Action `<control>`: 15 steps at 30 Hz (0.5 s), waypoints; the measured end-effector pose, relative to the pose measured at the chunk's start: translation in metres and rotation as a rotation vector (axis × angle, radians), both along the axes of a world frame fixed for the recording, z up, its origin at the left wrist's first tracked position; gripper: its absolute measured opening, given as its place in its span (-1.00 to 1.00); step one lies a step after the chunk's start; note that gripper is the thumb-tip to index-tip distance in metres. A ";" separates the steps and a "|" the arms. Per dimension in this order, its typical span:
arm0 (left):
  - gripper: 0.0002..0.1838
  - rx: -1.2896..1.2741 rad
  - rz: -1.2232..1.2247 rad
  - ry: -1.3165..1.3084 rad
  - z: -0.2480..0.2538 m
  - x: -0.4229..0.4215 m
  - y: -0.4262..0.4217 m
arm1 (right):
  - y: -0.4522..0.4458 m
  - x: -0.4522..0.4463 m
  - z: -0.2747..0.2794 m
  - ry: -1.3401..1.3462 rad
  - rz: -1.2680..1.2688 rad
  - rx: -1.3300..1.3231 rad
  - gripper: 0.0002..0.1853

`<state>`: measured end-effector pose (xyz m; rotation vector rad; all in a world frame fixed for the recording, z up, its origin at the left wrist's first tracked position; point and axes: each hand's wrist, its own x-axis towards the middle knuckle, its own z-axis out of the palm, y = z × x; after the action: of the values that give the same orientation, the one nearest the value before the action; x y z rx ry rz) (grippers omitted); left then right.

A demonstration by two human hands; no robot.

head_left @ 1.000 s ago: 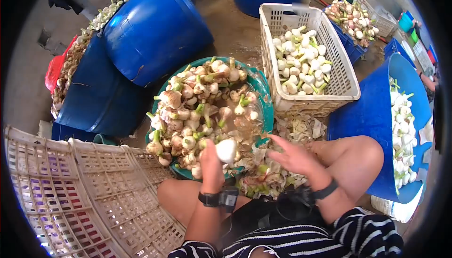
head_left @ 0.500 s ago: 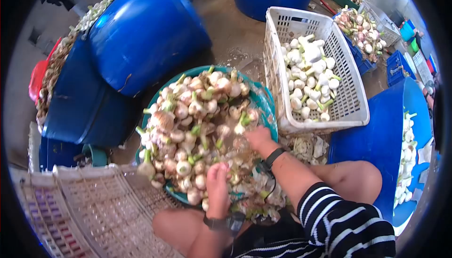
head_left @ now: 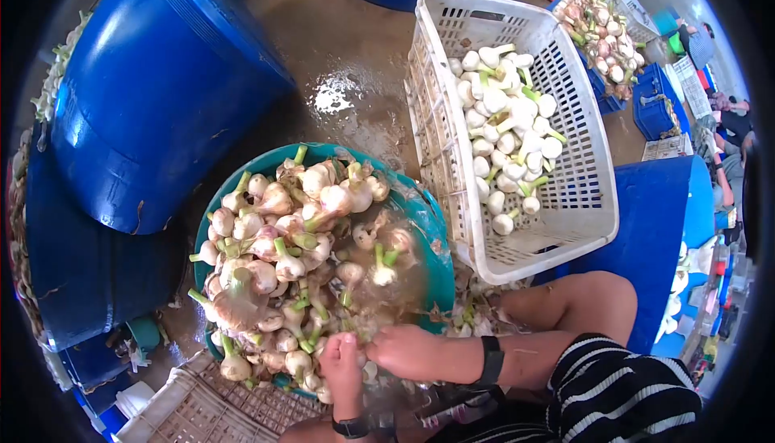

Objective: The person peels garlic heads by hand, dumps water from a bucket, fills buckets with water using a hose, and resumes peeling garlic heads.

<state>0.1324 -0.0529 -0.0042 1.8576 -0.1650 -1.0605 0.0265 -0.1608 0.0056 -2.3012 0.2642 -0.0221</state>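
Observation:
A green tub [head_left: 440, 261] stands in front of me, heaped with untrimmed garlic bulbs [head_left: 262, 276] with short green stems; murky water [head_left: 395, 289] fills its right part. My left hand [head_left: 341, 362] is closed at the tub's near edge, thumb and fingertips pinched together. Right beside it, my right hand [head_left: 404, 352] has its fingers curled inward, with a black band on the wrist. Whatever lies between the two hands is hidden by the fingers. Pale peelings show under and around them.
A white plastic crate [head_left: 601, 201] with clean white garlic [head_left: 508, 132] stands behind the tub on the right. Large blue barrels [head_left: 161, 79] lean at the left. Another blue barrel [head_left: 646, 209] is at my right. A slatted crate [head_left: 218, 411] sits at lower left; people work far right.
My right hand has come out of the tub's water and moved toward me, up against my left hand. The view has shifted, so the tub and crate appear further left.

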 end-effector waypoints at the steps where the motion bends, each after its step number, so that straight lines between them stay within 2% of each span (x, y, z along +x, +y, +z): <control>1: -0.77 0.001 0.046 0.112 0.004 -0.004 0.000 | -0.001 -0.007 0.008 0.069 0.015 0.037 -0.90; 2: -0.78 -0.038 0.021 0.156 0.008 -0.009 0.001 | 0.000 -0.015 0.017 0.136 0.030 0.076 -0.89; 4: -0.79 -0.018 0.140 0.370 0.046 -0.022 -0.016 | -0.010 -0.025 0.040 0.204 0.062 0.148 -0.88; 6: -0.79 -0.075 0.133 0.451 0.064 -0.031 -0.020 | -0.020 -0.033 0.058 0.401 -0.133 0.369 -0.85; 8: -0.74 -0.161 -0.036 0.280 0.101 -0.033 -0.033 | -0.027 -0.032 0.084 0.709 -0.788 1.421 -0.76; 10: -0.70 -0.216 -0.085 0.200 0.128 -0.031 -0.029 | -0.035 -0.035 0.128 0.563 -0.776 1.511 -0.68; 11: -0.65 -0.311 -0.166 0.120 0.151 -0.025 -0.034 | -0.041 -0.035 0.163 0.563 -0.769 1.351 -0.75; 12: -0.59 -0.410 -0.251 0.039 0.175 -0.022 -0.037 | -0.039 -0.041 0.182 0.567 -0.752 1.358 -0.75; 13: -0.59 -0.406 -0.246 0.028 0.200 -0.024 -0.039 | -0.038 -0.049 0.197 0.299 -0.587 0.960 -0.75; 14: -0.51 -0.150 -0.362 0.136 0.225 -0.026 -0.041 | -0.036 -0.055 0.215 0.035 -0.422 0.556 -0.74; 15: -0.42 0.106 -0.475 0.241 0.251 -0.028 -0.041 | -0.034 -0.056 0.236 -0.136 -0.452 0.300 -0.77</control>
<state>0.1039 -0.0942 0.2464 1.8079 -0.4299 -1.6364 -0.0298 -0.1946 0.2416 -1.8936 0.6652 -0.3431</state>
